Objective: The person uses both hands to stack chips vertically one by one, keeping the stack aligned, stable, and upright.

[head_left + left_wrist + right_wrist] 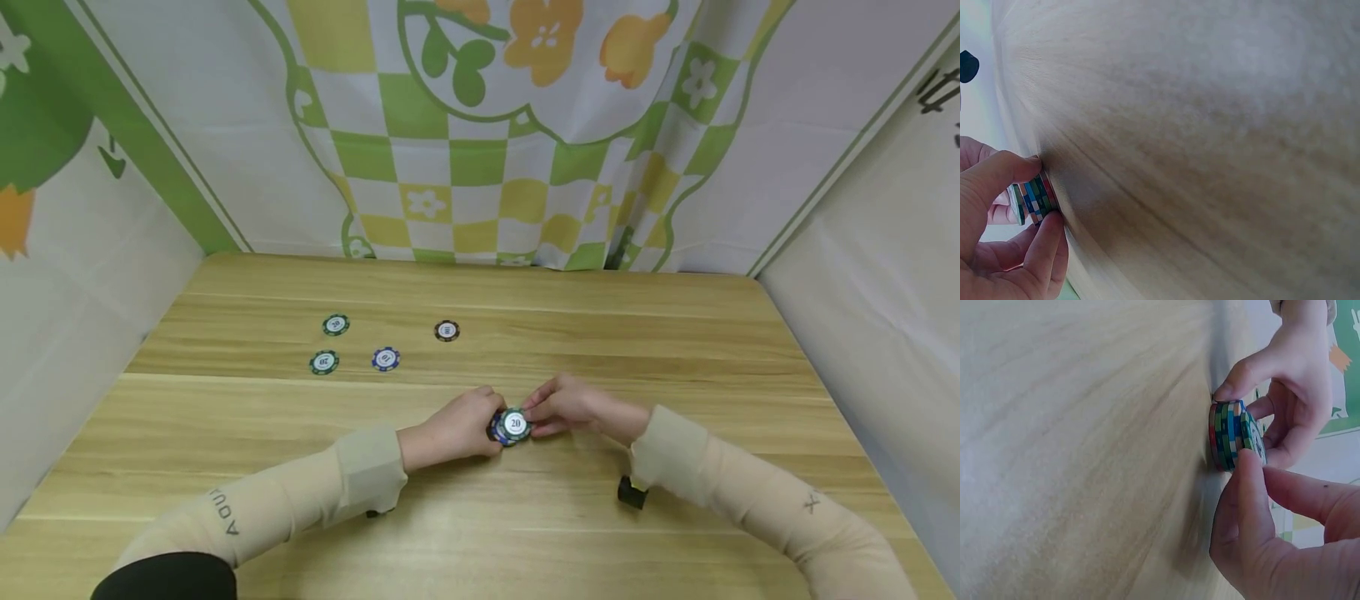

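A short stack of poker chips [1224,434] stands on the wooden table, with red, green and blue edges showing. My left hand [465,423] holds this stack from its left side, thumb and fingers around the edges. On top, shifted a little to the right, is a green poker chip [515,423] marked 20. My right hand [570,407] pinches that chip at its right edge. In the right wrist view the green chip sits slightly tilted against the stack. The left wrist view shows the stack [1038,197] between the left thumb and fingers.
Beyond the hands, to the left, several loose chips lie flat on the table [637,333]: a green chip [336,325], another green chip [324,362], a blue chip [386,359] and a dark chip [447,331]. A patterned curtain [480,158] hangs behind the far edge.
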Demonstrator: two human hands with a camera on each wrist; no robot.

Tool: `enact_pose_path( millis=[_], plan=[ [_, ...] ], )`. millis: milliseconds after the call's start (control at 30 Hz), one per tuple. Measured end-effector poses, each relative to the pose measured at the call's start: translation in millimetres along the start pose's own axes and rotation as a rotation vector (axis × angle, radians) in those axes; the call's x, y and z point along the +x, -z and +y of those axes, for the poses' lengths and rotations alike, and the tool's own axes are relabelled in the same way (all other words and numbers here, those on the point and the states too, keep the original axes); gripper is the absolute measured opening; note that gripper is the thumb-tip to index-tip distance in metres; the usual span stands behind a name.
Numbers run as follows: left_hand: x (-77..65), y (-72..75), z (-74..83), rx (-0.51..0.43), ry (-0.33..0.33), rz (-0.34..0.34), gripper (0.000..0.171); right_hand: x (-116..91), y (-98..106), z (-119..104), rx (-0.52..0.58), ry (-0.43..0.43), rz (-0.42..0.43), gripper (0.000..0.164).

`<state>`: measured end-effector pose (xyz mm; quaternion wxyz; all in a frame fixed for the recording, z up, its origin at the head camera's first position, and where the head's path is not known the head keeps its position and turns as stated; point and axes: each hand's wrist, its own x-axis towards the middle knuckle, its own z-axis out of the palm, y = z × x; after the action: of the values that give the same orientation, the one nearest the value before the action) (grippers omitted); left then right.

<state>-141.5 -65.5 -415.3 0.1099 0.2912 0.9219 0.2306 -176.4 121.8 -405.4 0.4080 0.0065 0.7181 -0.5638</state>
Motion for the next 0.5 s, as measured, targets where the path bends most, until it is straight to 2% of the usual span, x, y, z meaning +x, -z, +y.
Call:
enact_pose_path(
  millis=[200,500],
  plan=[
    [0.1,0.0,-0.6,-0.001,0.0,-0.007,0.038,-2.6,-3.9,0.6,0.015,0.004,0.013,0.025],
    [-0.2,-0.2,-1.0,-0.003,-0.006,-0.003,0.036,-0.9,-8.8,6.3,-0.021,0.087,0.027,0.021]
  ],
)
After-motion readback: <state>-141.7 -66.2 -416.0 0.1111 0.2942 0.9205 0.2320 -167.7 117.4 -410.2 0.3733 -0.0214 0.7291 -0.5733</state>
